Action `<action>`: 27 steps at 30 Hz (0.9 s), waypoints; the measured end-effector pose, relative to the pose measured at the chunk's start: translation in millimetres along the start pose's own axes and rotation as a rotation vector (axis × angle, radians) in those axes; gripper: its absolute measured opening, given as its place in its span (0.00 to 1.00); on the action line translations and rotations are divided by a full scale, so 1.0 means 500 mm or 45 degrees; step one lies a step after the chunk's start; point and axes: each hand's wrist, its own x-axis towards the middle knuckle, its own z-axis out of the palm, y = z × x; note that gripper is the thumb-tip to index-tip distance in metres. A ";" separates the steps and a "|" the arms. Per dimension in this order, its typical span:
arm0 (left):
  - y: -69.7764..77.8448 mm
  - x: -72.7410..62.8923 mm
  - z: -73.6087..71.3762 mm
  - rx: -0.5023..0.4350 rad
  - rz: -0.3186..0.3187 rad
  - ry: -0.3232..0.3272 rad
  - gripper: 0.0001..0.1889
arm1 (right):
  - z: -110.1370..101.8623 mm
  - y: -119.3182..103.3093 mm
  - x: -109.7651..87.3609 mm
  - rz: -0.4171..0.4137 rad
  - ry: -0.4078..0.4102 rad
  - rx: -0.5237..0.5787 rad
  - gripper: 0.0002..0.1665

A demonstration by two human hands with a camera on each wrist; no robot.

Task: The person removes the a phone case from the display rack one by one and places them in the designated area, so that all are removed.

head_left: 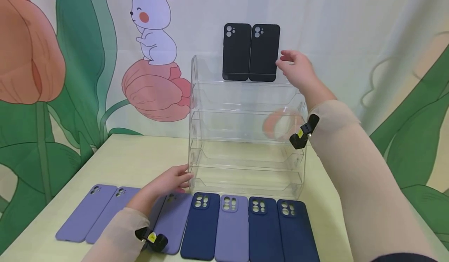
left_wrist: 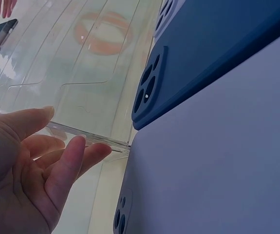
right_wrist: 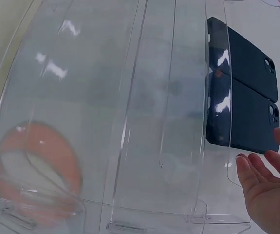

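Observation:
A clear display rack (head_left: 245,153) with several stepped tiers stands on the table. Two black phone cases (head_left: 236,51) (right_wrist: 247,112) stand side by side in its top tier, camera holes upward. My right hand (head_left: 296,69) (right_wrist: 271,195) is just right of the right-hand black case. Its fingers are loosely bent and hold nothing; whether a fingertip touches the case edge, I cannot tell. Low on the rack's left side, my left hand (head_left: 172,180) (left_wrist: 28,165) holds the side panel, with the thumb and fingers on either side of its edge.
Along the table front lie purple phone cases (head_left: 231,231) and dark blue phone cases (head_left: 200,231) in a row. My left forearm passes over some purple ones. Behind the rack hangs a cloth backdrop (head_left: 210,4) with a printed rabbit and tulips.

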 end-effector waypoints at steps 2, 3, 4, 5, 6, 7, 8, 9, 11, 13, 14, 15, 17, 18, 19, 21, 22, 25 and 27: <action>0.000 0.001 0.001 0.001 0.001 0.002 0.30 | 0.004 -0.002 0.008 0.019 0.013 0.013 0.32; -0.001 0.001 0.000 0.000 0.002 0.000 0.30 | 0.005 -0.001 0.011 0.034 0.017 0.022 0.32; -0.002 0.002 0.000 0.003 0.003 -0.001 0.29 | 0.007 -0.001 0.015 0.052 0.019 0.031 0.33; -0.002 0.002 0.000 0.006 0.005 -0.003 0.29 | 0.009 -0.001 0.017 0.066 0.023 0.049 0.33; -0.002 0.002 0.001 0.010 0.004 -0.002 0.28 | 0.010 -0.002 0.020 0.084 0.023 0.066 0.33; -0.001 0.002 0.001 0.012 0.003 -0.001 0.28 | 0.013 -0.003 0.021 0.101 0.021 0.081 0.33; 0.000 0.002 0.001 0.013 0.003 -0.001 0.28 | 0.015 -0.003 0.024 0.118 0.017 0.091 0.34; 0.000 0.002 0.001 0.016 0.002 0.000 0.28 | 0.018 -0.004 0.026 0.129 0.015 0.093 0.34; 0.000 0.002 0.000 0.022 0.001 0.005 0.28 | 0.024 -0.008 0.030 0.143 0.014 0.104 0.35; -0.001 0.002 0.000 0.025 -0.004 0.012 0.28 | 0.032 -0.011 0.034 0.159 0.025 0.102 0.35; -0.002 0.002 0.000 0.026 -0.005 0.014 0.28 | 0.035 -0.012 0.035 0.168 0.036 0.110 0.35; -0.002 0.002 0.000 0.030 -0.006 0.014 0.28 | 0.038 -0.012 0.037 0.175 0.049 0.119 0.35; -0.003 0.002 0.001 0.032 -0.010 0.016 0.29 | 0.044 -0.012 0.038 0.186 0.082 0.139 0.34; -0.002 0.002 0.002 0.030 -0.012 0.018 0.29 | 0.046 -0.011 0.039 0.184 0.099 0.149 0.33; -0.002 0.002 0.002 0.027 -0.017 0.020 0.29 | 0.048 -0.009 0.040 0.177 0.118 0.156 0.32; -0.001 0.001 0.002 0.026 -0.024 0.022 0.29 | 0.052 -0.005 0.042 0.168 0.157 0.167 0.29; -0.001 0.000 0.002 0.022 -0.026 0.025 0.29 | 0.053 -0.003 0.042 0.156 0.180 0.170 0.27; 0.002 -0.003 0.001 0.013 -0.028 0.019 0.29 | 0.053 0.003 0.044 0.107 0.237 0.175 0.23; 0.003 -0.004 0.000 0.010 -0.022 0.011 0.28 | 0.052 0.006 0.044 0.088 0.265 0.183 0.22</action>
